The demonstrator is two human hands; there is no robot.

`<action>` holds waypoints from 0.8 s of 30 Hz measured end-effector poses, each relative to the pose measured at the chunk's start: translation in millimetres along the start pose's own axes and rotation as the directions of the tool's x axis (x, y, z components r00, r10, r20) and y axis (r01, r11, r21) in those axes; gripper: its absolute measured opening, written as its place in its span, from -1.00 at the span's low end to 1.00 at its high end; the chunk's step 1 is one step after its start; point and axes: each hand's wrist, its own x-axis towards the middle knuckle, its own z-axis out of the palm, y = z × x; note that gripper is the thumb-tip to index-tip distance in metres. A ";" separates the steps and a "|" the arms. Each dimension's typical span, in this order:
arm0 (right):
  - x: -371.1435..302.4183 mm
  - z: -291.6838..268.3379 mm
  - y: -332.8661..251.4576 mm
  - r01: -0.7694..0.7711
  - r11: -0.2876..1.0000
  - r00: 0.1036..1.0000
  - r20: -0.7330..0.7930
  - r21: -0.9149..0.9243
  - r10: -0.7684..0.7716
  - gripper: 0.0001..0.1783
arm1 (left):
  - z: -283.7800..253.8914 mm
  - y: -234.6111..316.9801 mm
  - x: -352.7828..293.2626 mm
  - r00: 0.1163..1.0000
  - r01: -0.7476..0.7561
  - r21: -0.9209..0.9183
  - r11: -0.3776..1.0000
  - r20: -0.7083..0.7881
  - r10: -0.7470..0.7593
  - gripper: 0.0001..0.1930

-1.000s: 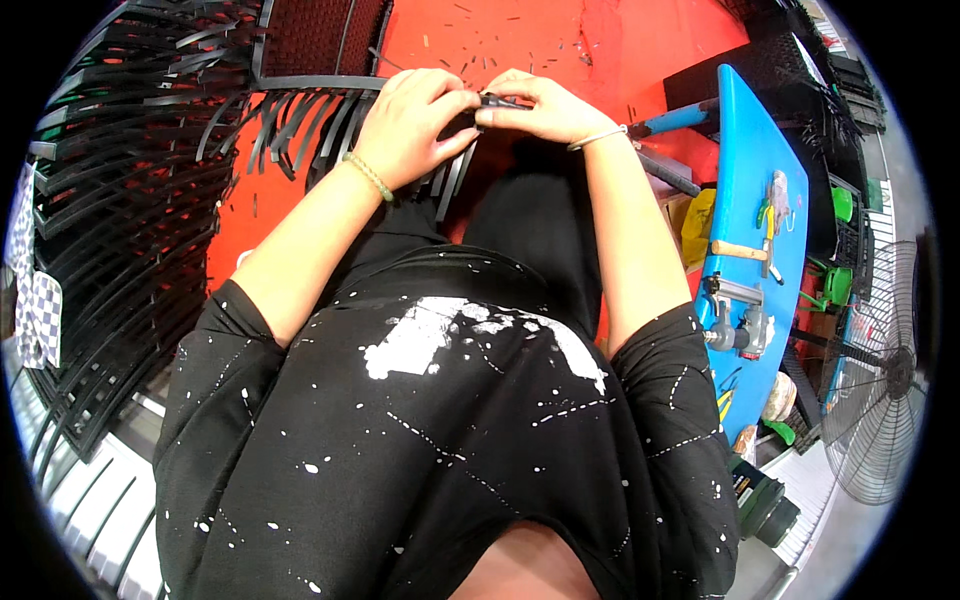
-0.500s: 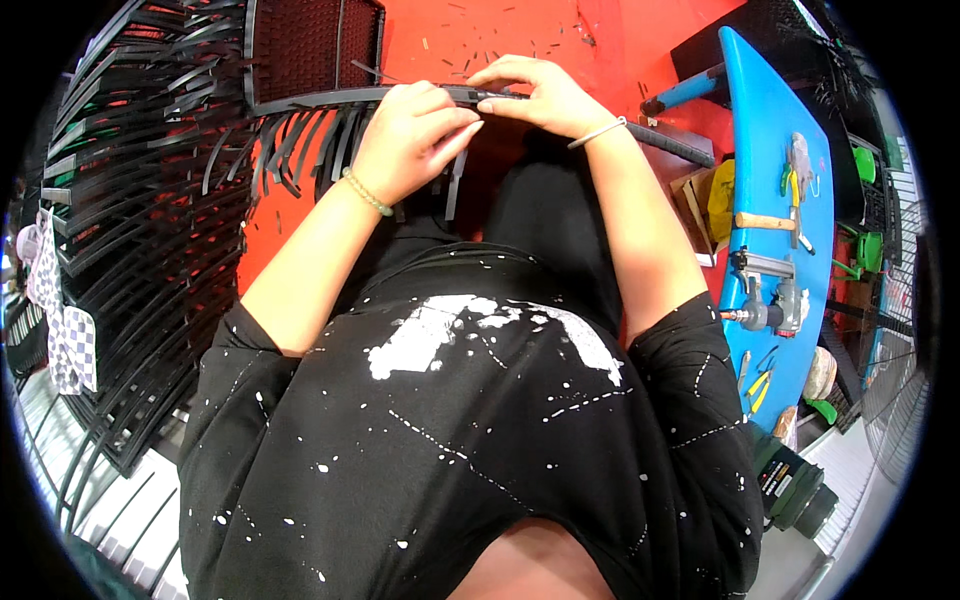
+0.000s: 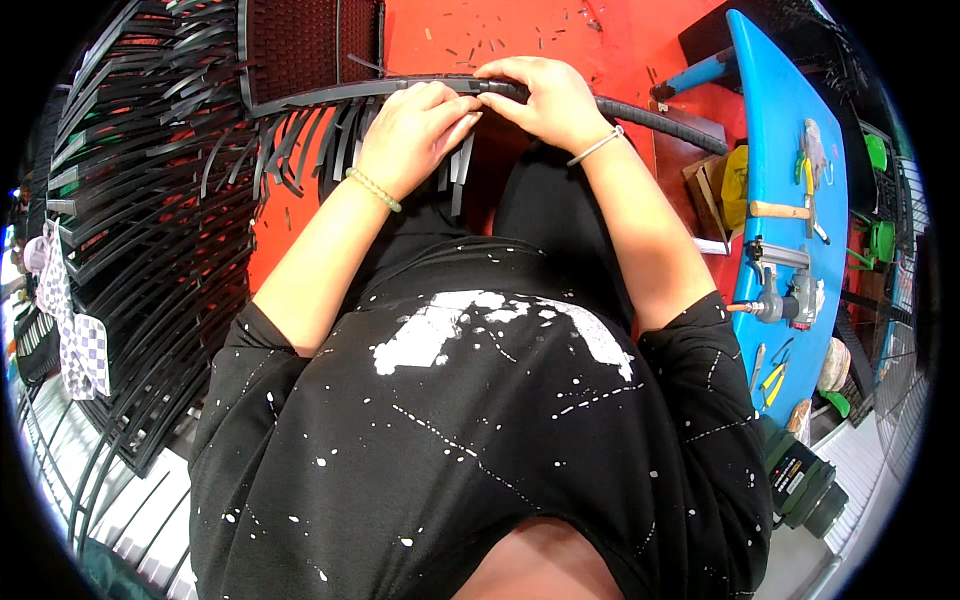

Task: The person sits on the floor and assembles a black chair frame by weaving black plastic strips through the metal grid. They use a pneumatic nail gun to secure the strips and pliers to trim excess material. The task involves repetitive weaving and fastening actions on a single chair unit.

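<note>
A curved black rail point(image 3: 330, 95) runs across in front of me from a dark woven wicker panel point(image 3: 310, 45). Its right stretch point(image 3: 660, 125) is wound closely with black flat strip. My right hand point(image 3: 545, 98) is closed round the rail, with index finger over the top and thumb on the near side. Just left of it my left hand point(image 3: 415, 140) is pinched closed against the rail's near edge; what lies between its fingertips is hidden. Loose flat strips point(image 3: 345, 135) dangle from the rail beside and below my left hand.
Many long black strips point(image 3: 150, 230) fan out at the left. A blue table point(image 3: 815, 240) on the right bears a hammer point(image 3: 780, 210), an air tool point(image 3: 790, 300) and yellow-handled pliers point(image 3: 773, 382). Strip scraps lie on the red floor point(image 3: 480, 25). Checked cloth point(image 3: 85, 350) hangs far left.
My right hand has shifted slightly to the right and now wraps the rail more closely. My left fingertips have slid from over the rail to its near edge. The view has shifted a little.
</note>
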 end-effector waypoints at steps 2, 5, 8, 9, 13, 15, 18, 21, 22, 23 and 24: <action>-2.6 1.9 -1.1 0.033 0.999 0.999 -0.039 -0.034 -0.035 -0.67 | -0.9 3.0 -1.2 1.000 0.005 0.017 1.000 0.002 -0.005 -0.79; -5.6 4.8 -3.6 0.084 0.992 0.991 -0.096 -0.090 -0.093 -0.69 | 0.7 4.2 -2.6 1.000 0.018 0.024 1.000 -0.006 -0.018 -0.79; -7.2 7.5 -2.5 0.134 0.981 0.978 -0.143 -0.141 -0.154 -0.70 | 2.2 5.1 -1.8 0.999 0.018 0.022 1.000 -0.029 -0.018 -0.79; -7.8 7.7 -2.0 0.132 0.980 0.978 -0.139 -0.150 -0.153 -0.71 | 2.5 5.7 -1.3 0.999 0.016 0.021 1.000 -0.037 -0.016 -0.79; -9.2 10.1 -4.6 0.128 0.973 0.978 -0.138 -0.194 -0.157 -0.72 | 2.6 8.1 0.3 0.998 0.010 0.021 1.000 -0.057 -0.009 -0.81; -10.0 12.7 -5.0 0.136 0.965 0.973 -0.152 -0.223 -0.172 -0.71 | 1.8 7.9 0.8 0.998 0.003 0.020 1.000 -0.065 -0.002 -0.81; -11.2 17.5 -6.8 0.141 0.952 0.965 -0.179 -0.271 -0.194 -0.70 | 1.6 5.3 1.7 0.997 -0.018 -0.014 1.000 -0.082 0.017 -0.81; -12.7 17.8 -9.6 0.131 0.941 0.964 -0.181 -0.312 -0.194 -0.68 | 1.7 4.8 0.4 0.996 0.012 -0.042 0.999 -0.086 -0.016 -0.82; -13.4 17.7 -9.9 0.126 0.938 0.966 -0.177 -0.324 -0.191 -0.67 | 1.6 5.7 0.0 0.997 0.023 -0.039 0.999 -0.078 -0.026 -0.82; -13.2 18.1 -9.5 0.135 0.935 0.960 -0.192 -0.327 -0.205 -0.67 | 1.3 6.9 -0.2 0.997 0.035 -0.037 0.999 -0.069 -0.037 -0.82; -12.9 18.4 -9.1 0.143 0.933 0.953 -0.208 -0.329 -0.220 -0.67 | 0.9 7.4 -0.1 0.997 0.047 -0.035 0.998 -0.060 -0.049 -0.82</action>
